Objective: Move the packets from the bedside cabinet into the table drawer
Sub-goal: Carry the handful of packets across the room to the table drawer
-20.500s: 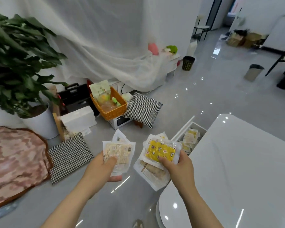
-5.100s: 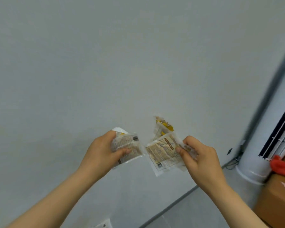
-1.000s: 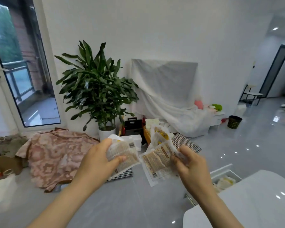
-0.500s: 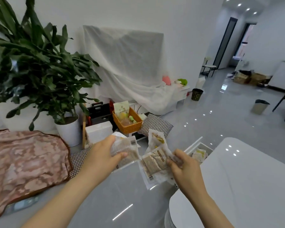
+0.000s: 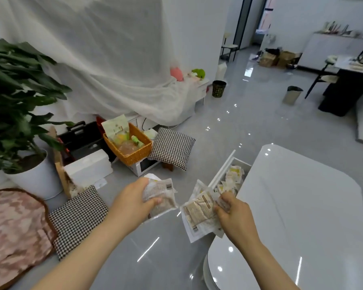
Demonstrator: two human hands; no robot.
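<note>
My left hand [image 5: 132, 203] grips a small stack of clear packets with beige contents [image 5: 162, 195] at centre frame. My right hand [image 5: 236, 216] pinches another bunch of packets [image 5: 199, 212] just to its right, fanned out toward the left. Beyond my right hand the white table drawer [image 5: 222, 170] stands pulled open from under the glossy white table [image 5: 302, 206]. Several yellow and white packets [image 5: 234, 174] lie inside the drawer. The bedside cabinet is not in view.
A wicker basket [image 5: 132, 152] of goods, a checked cushion [image 5: 172, 148], a white foam box [image 5: 88, 167] and a potted plant [image 5: 17, 97] crowd the floor at left. Another checked cushion [image 5: 78, 216] and a pink blanket [image 5: 13, 229] lie nearer. Grey floor stretches behind.
The view has tilted down and turned right, closer to the table and open drawer. Both hands keep their packets, now lower and nearer the drawer.
</note>
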